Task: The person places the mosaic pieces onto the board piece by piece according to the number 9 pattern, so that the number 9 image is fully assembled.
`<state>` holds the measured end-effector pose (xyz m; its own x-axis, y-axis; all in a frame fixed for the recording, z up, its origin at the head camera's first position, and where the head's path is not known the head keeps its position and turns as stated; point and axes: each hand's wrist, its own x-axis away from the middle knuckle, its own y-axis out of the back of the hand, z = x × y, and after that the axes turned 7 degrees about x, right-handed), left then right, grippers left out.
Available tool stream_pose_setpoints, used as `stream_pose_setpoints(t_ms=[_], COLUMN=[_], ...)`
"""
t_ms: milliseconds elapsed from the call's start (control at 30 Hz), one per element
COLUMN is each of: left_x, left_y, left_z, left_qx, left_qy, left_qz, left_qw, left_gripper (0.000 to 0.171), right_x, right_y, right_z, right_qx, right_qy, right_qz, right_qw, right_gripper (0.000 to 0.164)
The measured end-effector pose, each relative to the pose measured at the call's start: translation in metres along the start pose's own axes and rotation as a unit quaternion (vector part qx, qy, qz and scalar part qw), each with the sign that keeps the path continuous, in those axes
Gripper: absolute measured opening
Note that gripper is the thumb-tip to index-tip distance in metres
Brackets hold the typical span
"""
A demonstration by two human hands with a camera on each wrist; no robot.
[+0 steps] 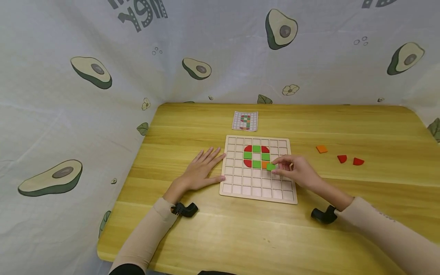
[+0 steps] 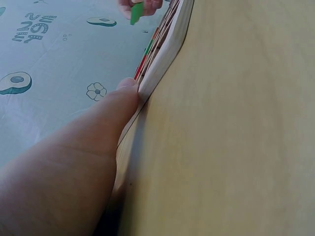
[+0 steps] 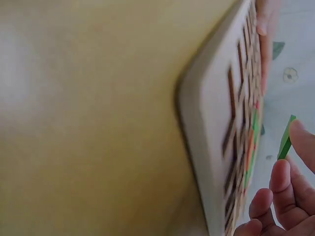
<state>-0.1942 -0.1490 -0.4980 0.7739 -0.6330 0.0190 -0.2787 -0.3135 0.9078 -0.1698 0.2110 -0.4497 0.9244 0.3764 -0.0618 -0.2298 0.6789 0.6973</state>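
Note:
A wooden grid board (image 1: 237, 187) lies on the table, with red, green and orange tiles set in a ring in its upper middle. Between thumb and fingers my right hand (image 1: 297, 170) pinches a green square tile (image 1: 270, 167), held over the board just beside the orange tile (image 1: 264, 164). The right wrist view shows the same green tile (image 3: 286, 138) above the board's surface. My left hand (image 1: 201, 170) lies flat with fingers spread, its thumb and a fingertip touching the board's left edge. In the left wrist view the left thumb (image 2: 110, 110) presses against that edge.
A small printed pattern card (image 1: 245, 121) lies behind the board. To the right are a loose orange square tile (image 1: 321, 149) and two red quarter-round tiles, one red tile (image 1: 342, 159) and another red tile (image 1: 358, 161). An avocado-print curtain (image 1: 227, 46) hangs behind the table.

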Motion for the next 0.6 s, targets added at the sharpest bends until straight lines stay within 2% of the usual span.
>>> stream_pose_setpoints(t_ms=[200,600], left_x=[0.0,0.001], left_y=[0.0,0.001], left_z=[0.0,-0.001], left_qx=[0.0,0.002], left_qy=[0.001,0.0], left_qz=[-0.002,-0.005], left_qw=[1.0,1.0], left_gripper=[0.082,0.082], right_x=[0.003,0.002], right_y=[-0.013,-0.02], right_z=[-0.001,-0.003], right_qx=[-0.007,0.019], right_qy=[0.006,0.015], right_qz=[0.016,0.003], right_qw=[1.0,1.0], right_gripper=[0.021,0.02])
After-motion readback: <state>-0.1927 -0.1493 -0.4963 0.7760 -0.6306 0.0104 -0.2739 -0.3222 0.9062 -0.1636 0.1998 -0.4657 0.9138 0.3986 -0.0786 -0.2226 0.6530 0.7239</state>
